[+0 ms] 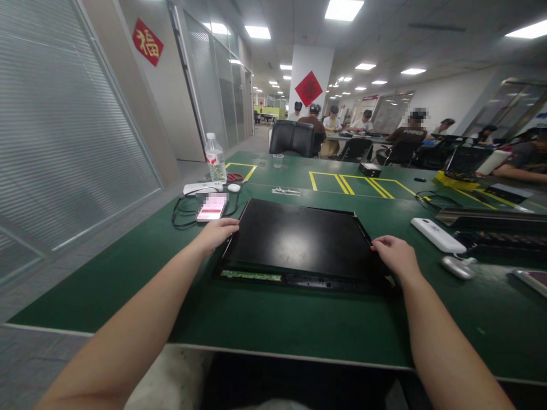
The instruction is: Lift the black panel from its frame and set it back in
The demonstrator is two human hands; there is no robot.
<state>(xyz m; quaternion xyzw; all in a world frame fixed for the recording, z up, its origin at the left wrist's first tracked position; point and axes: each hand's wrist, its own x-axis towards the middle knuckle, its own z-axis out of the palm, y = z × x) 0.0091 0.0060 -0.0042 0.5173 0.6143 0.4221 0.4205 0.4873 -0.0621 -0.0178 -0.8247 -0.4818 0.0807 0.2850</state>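
A black flat display panel (294, 236) lies in front of me on the green table, slightly askew over a dark frame (325, 283). Along the near edge shows a strip of green circuit board (251, 276). My left hand (220, 234) pinches the panel's left edge, thumb and fingers closed on it. On the opposite side my right hand (395, 256) has its fingertips closed on the right edge. Near the right hand's wrist, the frame's near right corner is dark and partly hidden. Small metal-looking pieces (286, 192) lie beyond the panel.
To the left stand a water bottle (215, 158), a lit phone (212, 206) with a black cable, and red-handled scissors (234, 177). A white device (438, 235), a silver mouse-like object (458, 267) and a long dark housing (491, 219) lie right. Several people sit at tables beyond.
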